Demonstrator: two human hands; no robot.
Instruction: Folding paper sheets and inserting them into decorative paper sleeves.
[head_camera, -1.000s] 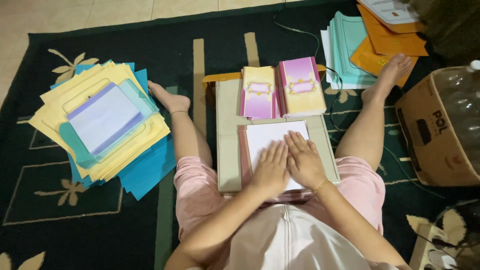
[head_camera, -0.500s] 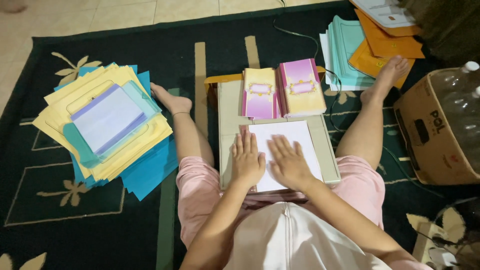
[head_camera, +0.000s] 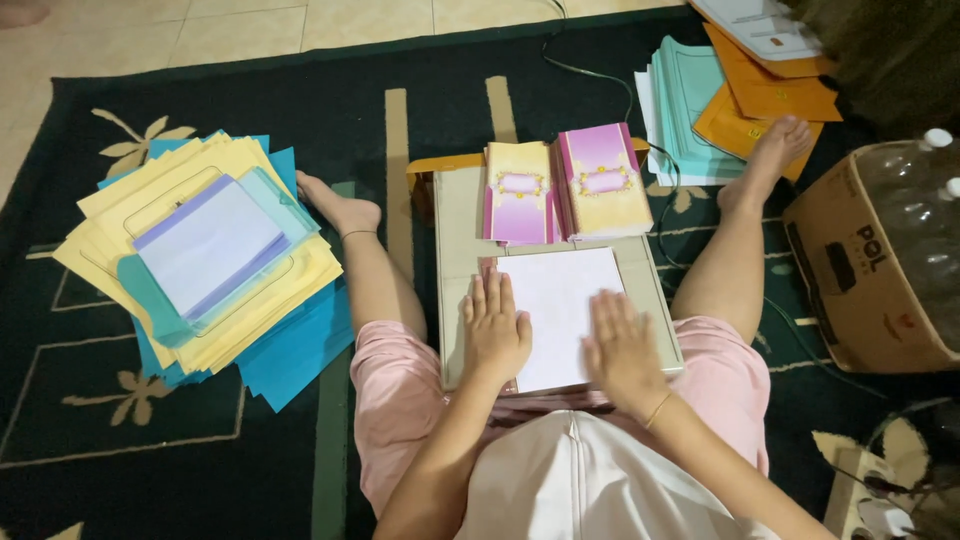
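Left hand (head_camera: 495, 330) open, palm down, flat across the left edge of the white sheet (head_camera: 560, 315). Right hand (head_camera: 622, 350) likewise open, fingers spread, pressing the sheet's lower right corner. Sheet centred on a grey board (head_camera: 455, 250) laid over the lap, between outstretched legs; narrow grey margins visible left and right, near edge hidden by the hands. Two stacks of pink-and-cream cards (head_camera: 565, 185) touching the sheet's far edge. Pile of yellow and blue envelopes (head_camera: 215, 260) well apart on the dark rug (head_camera: 200, 440), left. Teal and orange paper stack (head_camera: 720, 105) far right; cardboard box (head_camera: 860, 270) just beside the right leg. Bare rug beyond the board.
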